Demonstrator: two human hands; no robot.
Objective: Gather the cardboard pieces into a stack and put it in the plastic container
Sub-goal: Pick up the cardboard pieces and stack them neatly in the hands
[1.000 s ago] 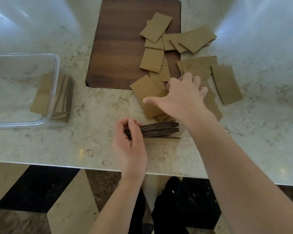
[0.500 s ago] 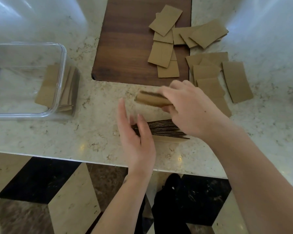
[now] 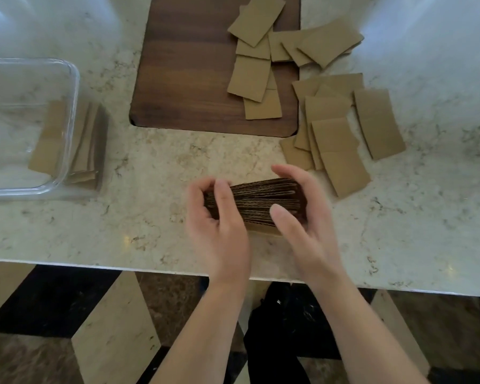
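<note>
Left hand (image 3: 219, 217) and right hand (image 3: 302, 214) cup the ends of the stack (image 3: 261, 202), standing on edge on the table (image 3: 150, 167), probably squaring it. Loose cardboard pieces (image 3: 341, 151) beyond, right. Plastic container (image 3: 70, 87) far left, cardboard inside.

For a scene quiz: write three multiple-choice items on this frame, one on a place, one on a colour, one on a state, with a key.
1. Where does the plastic container stand?
A. on the wooden board
B. at the counter's left
C. on the floor

2. What colour is the wooden board?
A. dark brown
B. white
C. green

3. How is the cardboard stack held?
A. by the left hand alone
B. by no hand
C. between both hands

Key: B, its clear rim sits at the far left; A, dark wood grain shows; C, the left hand and the right hand clasp its ends.
</note>
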